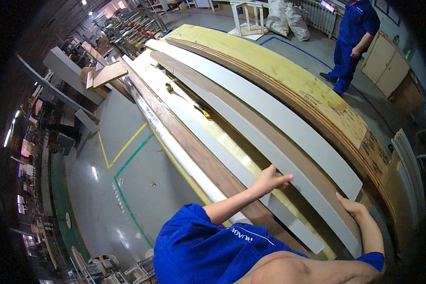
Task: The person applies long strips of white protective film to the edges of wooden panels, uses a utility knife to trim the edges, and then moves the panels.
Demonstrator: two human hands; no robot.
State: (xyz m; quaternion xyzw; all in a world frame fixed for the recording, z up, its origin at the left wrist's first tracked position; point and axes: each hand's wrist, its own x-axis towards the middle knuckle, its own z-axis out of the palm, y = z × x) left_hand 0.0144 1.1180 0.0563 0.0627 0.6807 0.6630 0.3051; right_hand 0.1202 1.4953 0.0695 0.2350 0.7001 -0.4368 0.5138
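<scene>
1. The wearer is dressed in a bright blue short-sleeved work shirt, its cloth creased and bunched across the shoulders.
2. A thin white line of stitching or piping crosses the shirt, with small white lettering printed beside it.
3. Both forearms are bare below the sleeves; the left hand [271, 179] and right hand [351, 207] carry no gloves.

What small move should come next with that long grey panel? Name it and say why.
Probably lift the near end a little and level it. The left hand grips the long grey panel on its left edge, and the right hand holds the near right edge. The panel lies slanted across the stack of boards, with a yellow tape measure beside it.
</scene>
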